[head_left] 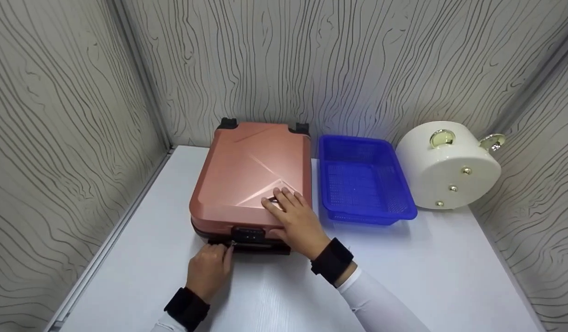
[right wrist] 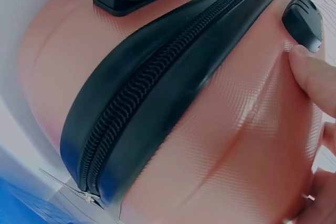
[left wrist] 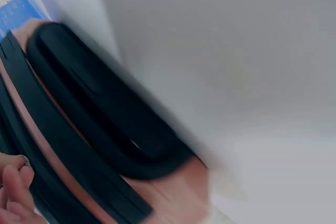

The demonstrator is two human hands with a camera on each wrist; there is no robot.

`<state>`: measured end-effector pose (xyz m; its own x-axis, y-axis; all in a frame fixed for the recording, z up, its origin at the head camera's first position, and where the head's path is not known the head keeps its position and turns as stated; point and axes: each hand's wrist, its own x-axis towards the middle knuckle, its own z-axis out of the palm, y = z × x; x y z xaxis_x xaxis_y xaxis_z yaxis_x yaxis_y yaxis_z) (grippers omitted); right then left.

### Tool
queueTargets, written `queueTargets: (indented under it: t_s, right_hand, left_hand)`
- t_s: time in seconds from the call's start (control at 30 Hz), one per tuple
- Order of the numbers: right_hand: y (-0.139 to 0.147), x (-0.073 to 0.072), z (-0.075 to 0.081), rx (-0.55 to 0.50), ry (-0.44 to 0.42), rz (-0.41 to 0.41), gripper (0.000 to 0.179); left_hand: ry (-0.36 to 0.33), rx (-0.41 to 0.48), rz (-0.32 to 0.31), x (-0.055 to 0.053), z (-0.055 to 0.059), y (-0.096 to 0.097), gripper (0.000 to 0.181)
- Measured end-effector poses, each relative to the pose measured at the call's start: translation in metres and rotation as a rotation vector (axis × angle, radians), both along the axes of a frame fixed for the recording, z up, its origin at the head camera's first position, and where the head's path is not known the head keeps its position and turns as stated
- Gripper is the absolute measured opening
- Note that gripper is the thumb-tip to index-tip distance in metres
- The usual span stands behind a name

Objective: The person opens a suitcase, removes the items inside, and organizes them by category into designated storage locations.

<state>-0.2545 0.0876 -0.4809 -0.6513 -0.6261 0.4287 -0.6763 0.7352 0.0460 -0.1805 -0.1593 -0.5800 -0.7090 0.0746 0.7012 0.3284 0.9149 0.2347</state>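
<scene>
The pink suitcase (head_left: 251, 161) lies by the back edge of the worktop (head_left: 140, 258), left of the blue basket (head_left: 373, 214). The left hand (head_left: 208, 268) pinches a zip pull (head_left: 233, 243) at the suitcase's front; the right hand (head_left: 302, 226) rests on top, fingers extended, slightly apart.

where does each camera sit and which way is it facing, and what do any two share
Head: worn on the head, facing forward and down at the suitcase and blue basket; left hand, right hand and sleeves show.
Left wrist: worn on that wrist, facing the suitcase's black-trimmed end; left fingers show at the lower left.
Right wrist: worn on that wrist, facing the suitcase's zipper; right fingers show at the right edge.
Shared: the head and right wrist views both show the suitcase and right hand.
</scene>
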Motion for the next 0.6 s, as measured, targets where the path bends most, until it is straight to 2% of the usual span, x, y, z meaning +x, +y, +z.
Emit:
queueTargets:
  t_s: [0.27, 0.37, 0.47, 0.6]
  right_hand:
    - [0.004, 0.006, 0.001, 0.007, 0.024, 0.017, 0.077]
    - [0.006, 0.009, 0.001, 0.009, 0.046, 0.028, 0.076]
    - [0.007, 0.010, 0.000, 0.009, 0.068, 0.039, 0.075]
    - [0.009, 0.011, 0.000, 0.014, 0.083, 0.047, 0.073]
  left_hand:
    - [-0.023, -0.002, 0.094, 0.010, 0.003, -0.046, 0.025]
    - [-0.005, 0.000, 0.113, 0.012, 0.004, -0.060, 0.025]
    - [0.012, 0.001, 0.123, 0.011, 0.005, -0.070, 0.024]
    - [0.037, 0.018, 0.130, 0.003, 0.005, -0.083, 0.024]
